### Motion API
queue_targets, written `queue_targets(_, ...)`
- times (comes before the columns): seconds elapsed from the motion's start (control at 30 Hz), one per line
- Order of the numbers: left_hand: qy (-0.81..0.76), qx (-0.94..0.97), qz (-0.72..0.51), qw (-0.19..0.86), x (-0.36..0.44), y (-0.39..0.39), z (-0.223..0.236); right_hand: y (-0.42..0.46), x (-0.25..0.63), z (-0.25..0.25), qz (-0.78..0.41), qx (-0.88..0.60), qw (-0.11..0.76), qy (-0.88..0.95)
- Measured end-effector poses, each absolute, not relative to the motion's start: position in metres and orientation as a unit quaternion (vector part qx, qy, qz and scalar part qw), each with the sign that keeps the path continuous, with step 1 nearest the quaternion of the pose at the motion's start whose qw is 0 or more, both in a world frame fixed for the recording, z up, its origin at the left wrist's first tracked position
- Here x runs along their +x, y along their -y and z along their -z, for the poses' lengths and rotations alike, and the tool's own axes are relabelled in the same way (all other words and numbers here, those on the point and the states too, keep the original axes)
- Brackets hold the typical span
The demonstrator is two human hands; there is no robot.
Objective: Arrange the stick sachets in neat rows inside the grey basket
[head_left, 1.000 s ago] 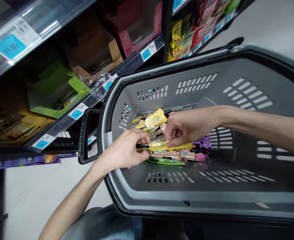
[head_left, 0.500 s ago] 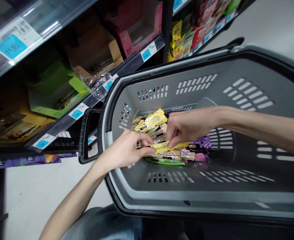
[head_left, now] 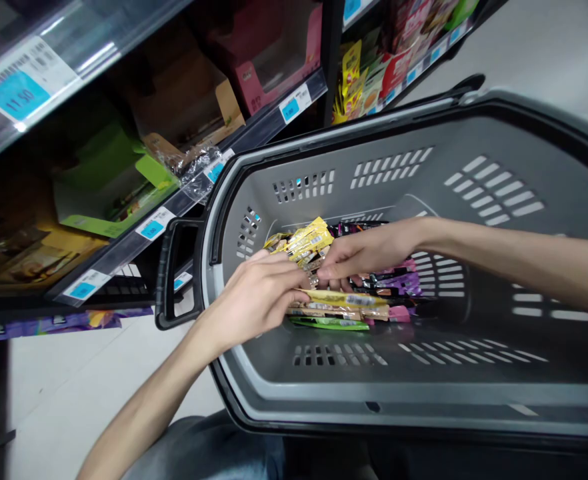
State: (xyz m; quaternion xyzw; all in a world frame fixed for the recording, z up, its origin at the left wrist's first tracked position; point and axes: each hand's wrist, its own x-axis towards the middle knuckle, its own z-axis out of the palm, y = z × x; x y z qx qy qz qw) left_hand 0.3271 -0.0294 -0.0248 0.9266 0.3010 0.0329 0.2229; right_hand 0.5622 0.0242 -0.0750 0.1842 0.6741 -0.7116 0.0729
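Both hands work inside a grey shopping basket (head_left: 474, 400), among slim snack packets heaped at its left end. My left hand (head_left: 261, 293) is closed, its thumb and fingertips around the left end of a shiny brown snack packet (head_left: 314, 277). On the other side, my right hand (head_left: 354, 257) has its fingers curled down at the same packet; they partly hide it. A yellow packet (head_left: 349, 298) lies just below the fingers, over tan packets (head_left: 334, 312) and a green one (head_left: 329, 324). More yellow packets (head_left: 311, 240) lie behind, with purple ones (head_left: 409, 283) to the right.
Shelves with price tags (head_left: 151, 223) run along the upper left, holding a green display box (head_left: 94, 200) and a pink one (head_left: 274, 73). The basket's black handle (head_left: 167, 273) sticks out at the left. My knee (head_left: 204, 447) is below the basket.
The yellow packet, held by both hands before, now lies let go on the near side of the pile. Both hands have shifted slightly back to a brown packet.
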Motion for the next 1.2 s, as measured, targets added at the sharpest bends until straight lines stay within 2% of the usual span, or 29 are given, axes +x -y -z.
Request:
queue_targets(0.13, -0.216, 0.971, -0.036, 0.092, 0.327, 0.031, 0.022, -0.016, 0.557, 0.088, 0.767, 0.158, 0.065, -0.618)
queue_targets(0.3, -0.201, 0.977, -0.042, 0.060, 0.326, 0.031, 0.023, -0.011, 0.555, 0.097, 0.783, 0.162, 0.001, -0.601)
queue_targets(0.47, -0.287, 0.942, -0.162, 0.064, 0.325, 0.031, 0.030, -0.011, 0.554, 0.094, 0.770, 0.247, -0.088, -0.581)
queue_targets(0.67, -0.426, 0.857, -0.288, 0.034, 0.329, 0.034, 0.027, -0.009, 0.548, 0.090, 0.757, 0.274, -0.218, -0.552)
queue_targets(0.77, -0.473, 0.807, -0.336, 0.111, 0.328, 0.031, 0.028, -0.008, 0.545, 0.092, 0.747, 0.295, -0.254, -0.539)
queue_targets(0.87, -0.480, 0.756, -0.317, 0.312, 0.326, 0.027, 0.033, -0.006, 0.542, 0.091, 0.741, 0.321, -0.279, -0.520)
queue_targets(0.93, -0.485, 0.723, -0.270, 0.411, 0.326, 0.026, 0.036, -0.005, 0.539, 0.090, 0.737, 0.330, -0.294, -0.510)
queue_targets(1.2, -0.511, 0.703, -0.191, 0.456, 0.328, 0.032, 0.030, 0.009, 0.528, 0.082, 0.730, 0.289, -0.351, -0.511)
